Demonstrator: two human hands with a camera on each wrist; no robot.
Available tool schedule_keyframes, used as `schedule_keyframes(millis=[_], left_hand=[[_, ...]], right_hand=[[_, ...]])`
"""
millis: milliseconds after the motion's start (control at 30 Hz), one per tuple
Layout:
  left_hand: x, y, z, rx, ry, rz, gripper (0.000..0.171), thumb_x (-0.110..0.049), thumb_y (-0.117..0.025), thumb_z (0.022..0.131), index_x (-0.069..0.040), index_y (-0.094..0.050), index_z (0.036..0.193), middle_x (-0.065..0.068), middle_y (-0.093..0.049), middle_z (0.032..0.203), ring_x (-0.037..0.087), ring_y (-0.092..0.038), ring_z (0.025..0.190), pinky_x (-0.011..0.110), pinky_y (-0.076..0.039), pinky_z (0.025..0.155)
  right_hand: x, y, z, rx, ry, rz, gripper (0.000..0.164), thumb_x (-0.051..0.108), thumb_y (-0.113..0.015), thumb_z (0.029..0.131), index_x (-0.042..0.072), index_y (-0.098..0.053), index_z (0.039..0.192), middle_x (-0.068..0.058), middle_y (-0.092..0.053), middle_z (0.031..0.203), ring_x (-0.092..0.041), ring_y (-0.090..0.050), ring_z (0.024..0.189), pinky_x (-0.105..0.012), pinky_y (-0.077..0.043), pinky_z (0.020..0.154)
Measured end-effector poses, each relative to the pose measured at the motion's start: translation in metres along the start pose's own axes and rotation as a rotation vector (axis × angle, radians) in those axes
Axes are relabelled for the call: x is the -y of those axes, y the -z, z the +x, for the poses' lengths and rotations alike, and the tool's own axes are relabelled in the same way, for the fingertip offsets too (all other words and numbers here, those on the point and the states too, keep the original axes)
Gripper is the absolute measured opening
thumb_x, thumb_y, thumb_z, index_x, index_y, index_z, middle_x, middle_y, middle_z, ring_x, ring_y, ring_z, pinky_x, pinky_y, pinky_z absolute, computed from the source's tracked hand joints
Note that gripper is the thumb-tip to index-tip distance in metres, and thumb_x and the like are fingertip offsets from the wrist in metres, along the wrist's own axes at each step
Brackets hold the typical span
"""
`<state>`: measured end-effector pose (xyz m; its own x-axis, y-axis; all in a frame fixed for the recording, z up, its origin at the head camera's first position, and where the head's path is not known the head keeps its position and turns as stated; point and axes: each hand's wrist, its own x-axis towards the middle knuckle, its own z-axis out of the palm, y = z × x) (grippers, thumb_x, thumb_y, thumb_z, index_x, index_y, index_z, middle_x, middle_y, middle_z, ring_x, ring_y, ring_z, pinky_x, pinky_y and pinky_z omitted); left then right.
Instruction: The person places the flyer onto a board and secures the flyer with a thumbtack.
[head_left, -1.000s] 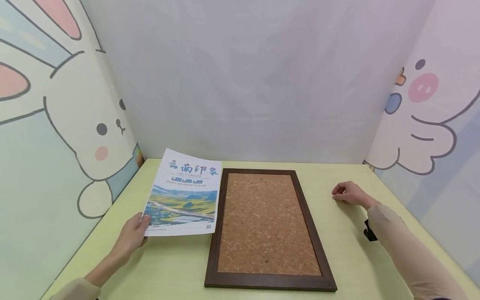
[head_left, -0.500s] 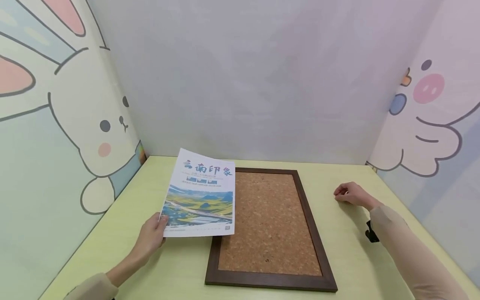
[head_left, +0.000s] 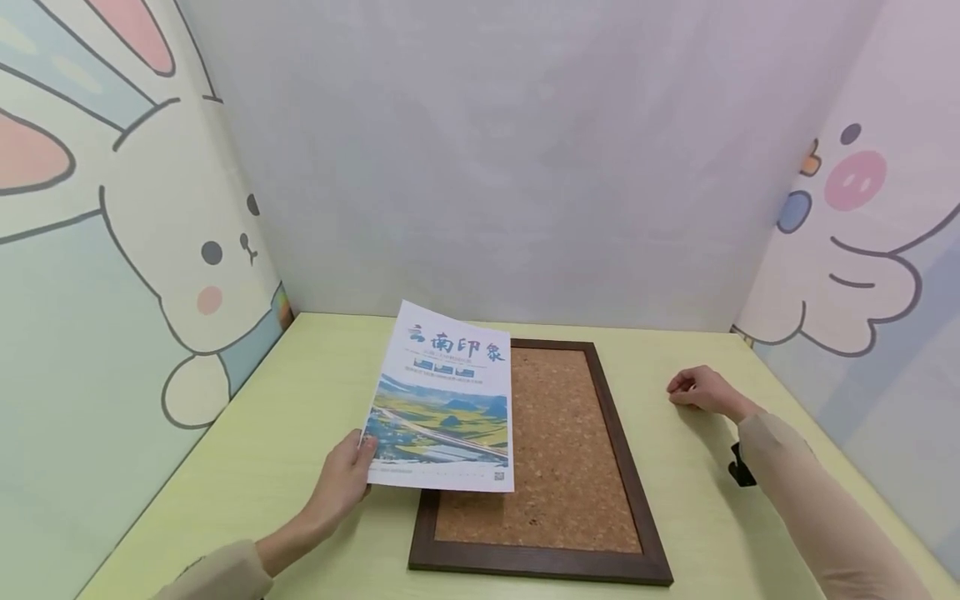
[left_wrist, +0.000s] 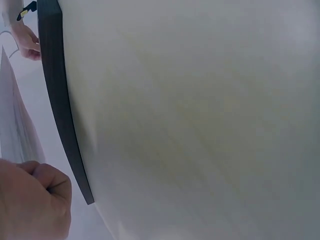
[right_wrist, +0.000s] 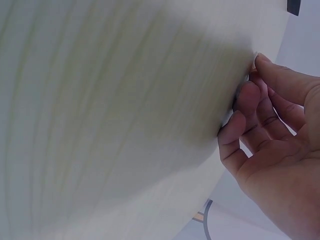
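Poster (head_left: 442,417) is shifting rightward over corkboard (head_left: 570,450), left hand (head_left: 341,477) pinching one edge; right hand (head_left: 703,391) is resting loosely curled, apparently empty. One-sided support is risking skew.

Looking forward and down from head, over table (head_left: 315,400) and dark frame (head_left: 540,562). From wrists, looking close past left hand (left_wrist: 36,200) and right hand (right_wrist: 275,120); sharing dark frame between head and left wrist.

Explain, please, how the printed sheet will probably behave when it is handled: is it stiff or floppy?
The printed sheet is probably light, since the left hand alone holds it near one lower corner. It seems fairly stiff for paper: its unsupported side looks nearly flat. Being thin, it could nevertheless bend or crease if pushed edge-first.
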<state>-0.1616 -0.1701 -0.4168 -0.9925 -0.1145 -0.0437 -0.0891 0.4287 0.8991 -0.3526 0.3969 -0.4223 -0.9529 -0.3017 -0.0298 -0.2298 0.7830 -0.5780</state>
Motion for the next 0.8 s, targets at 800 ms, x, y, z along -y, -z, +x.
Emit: schedule_keyframes(millis=[800], left_hand=[[-0.033,-0.060,-0.022,0.090,-0.079,-0.119,0.030,-0.015,-0.035,0.105,0.005,-0.049,0.122,0.013,-0.067,0.084,0.011,-0.045,0.048,0.022,-0.037,0.042]], right_hand=[[0.001,0.001,-0.003,0.002,-0.011,-0.003,0.021,0.010,-0.069,0.086,-0.008,-0.066,0.096,-0.010,-0.066,0.081,-0.007,-0.052,0.060,-0.023,-0.046,0.055]])
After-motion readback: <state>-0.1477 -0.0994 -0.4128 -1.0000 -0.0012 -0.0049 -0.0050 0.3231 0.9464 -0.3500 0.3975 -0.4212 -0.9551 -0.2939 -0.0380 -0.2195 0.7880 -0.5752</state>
